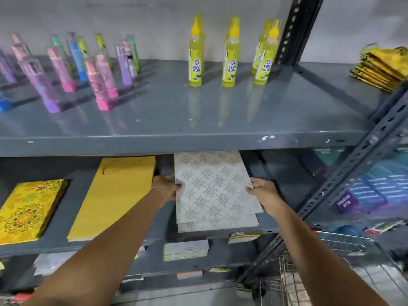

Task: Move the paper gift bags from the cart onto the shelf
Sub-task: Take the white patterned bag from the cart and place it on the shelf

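A flat stack of white paper gift bags [215, 191] with a gold knot pattern lies on the grey middle shelf [123, 241]. My left hand [165, 187] grips its left edge and my right hand [263, 194] grips its right edge. To the left lie a plain mustard-yellow bag stack [114, 199] and a yellow mandala-print stack [28, 210]. The wire cart [344, 241] stands at the lower right, its contents not visible.
The upper shelf [198, 138] holds yellow gum bottles [195, 54] and several pastel boxed items [66, 71]. A slotted upright post [353, 173] crosses on the right. Yellow bags [382, 67] sit on the neighbouring rack. Small packs [185, 249] lie on the shelf below.
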The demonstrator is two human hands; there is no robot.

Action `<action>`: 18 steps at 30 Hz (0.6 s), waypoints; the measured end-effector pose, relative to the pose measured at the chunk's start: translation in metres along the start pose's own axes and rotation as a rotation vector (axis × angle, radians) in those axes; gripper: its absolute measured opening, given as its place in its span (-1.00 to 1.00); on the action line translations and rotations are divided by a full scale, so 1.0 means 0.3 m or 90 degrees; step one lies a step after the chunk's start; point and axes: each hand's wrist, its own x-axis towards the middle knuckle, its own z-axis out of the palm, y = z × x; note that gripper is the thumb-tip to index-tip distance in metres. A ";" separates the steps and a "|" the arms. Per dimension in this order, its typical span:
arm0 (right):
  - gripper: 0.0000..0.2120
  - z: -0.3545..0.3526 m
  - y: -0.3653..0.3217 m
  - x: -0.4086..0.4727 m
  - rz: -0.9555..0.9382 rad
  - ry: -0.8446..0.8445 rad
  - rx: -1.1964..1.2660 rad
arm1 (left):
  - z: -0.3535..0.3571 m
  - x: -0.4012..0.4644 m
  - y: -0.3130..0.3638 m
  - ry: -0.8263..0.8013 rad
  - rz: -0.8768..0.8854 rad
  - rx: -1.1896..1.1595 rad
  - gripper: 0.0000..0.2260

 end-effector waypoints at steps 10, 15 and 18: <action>-0.61 0.052 0.106 0.057 0.007 0.033 -0.165 | 0.056 0.088 -0.120 0.092 0.057 0.217 -0.69; -0.61 0.048 0.125 0.055 -0.002 0.041 -0.181 | 0.072 0.097 -0.128 0.105 0.057 0.231 -0.68; -0.61 0.043 0.136 0.050 0.000 0.039 -0.192 | 0.073 0.100 -0.139 0.096 0.058 0.248 -0.69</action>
